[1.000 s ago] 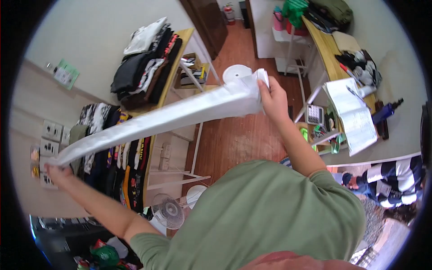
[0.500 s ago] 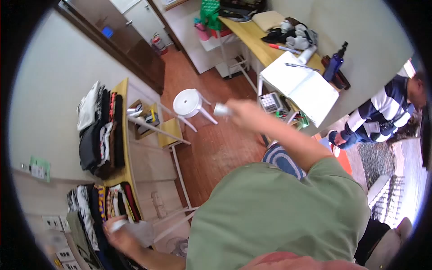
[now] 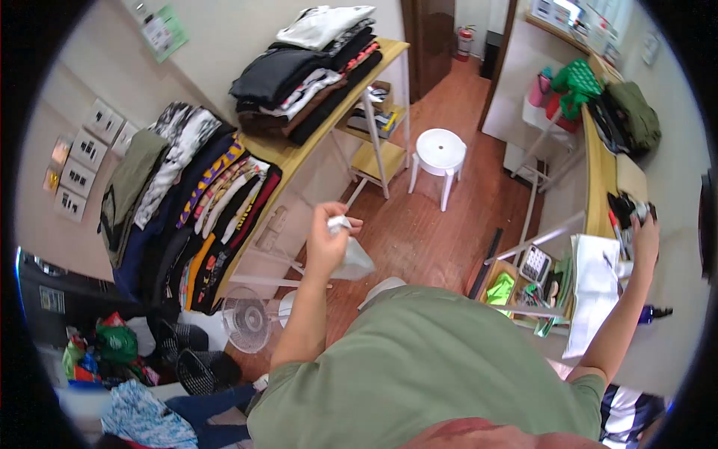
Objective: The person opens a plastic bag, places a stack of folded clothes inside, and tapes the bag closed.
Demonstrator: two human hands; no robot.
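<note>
My left hand (image 3: pixel 327 243) is raised in front of my body, its fingers closed round a limp white and grey piece (image 3: pixel 354 260) that looks like thin cloth or plastic. One end of it hangs down below the fist. Stretched far to the right, my right hand (image 3: pixel 645 236) is at a small heap of black and white bundles (image 3: pixel 622 203) on the wooden desk (image 3: pixel 598 179). Its fingers curl over the heap, and what lies under them is mostly hidden. An open notebook (image 3: pixel 594 288) lies just below that hand, with a red marker (image 3: pixel 615 222) beside it.
Folded clothes (image 3: pixel 303 75) are stacked on a wooden shelf at left, with more clothes (image 3: pixel 202 202) in a row nearer me. A white stool (image 3: pixel 441 152) stands on the floor. A fan (image 3: pixel 247 320) is low at left; a calculator (image 3: pixel 535 263) sits under the desk.
My view has swung left. My right hand, carrying a small white bundle before, has reached the heap on the desk. My left hand has moved from beside the clothes to in front of me.
</note>
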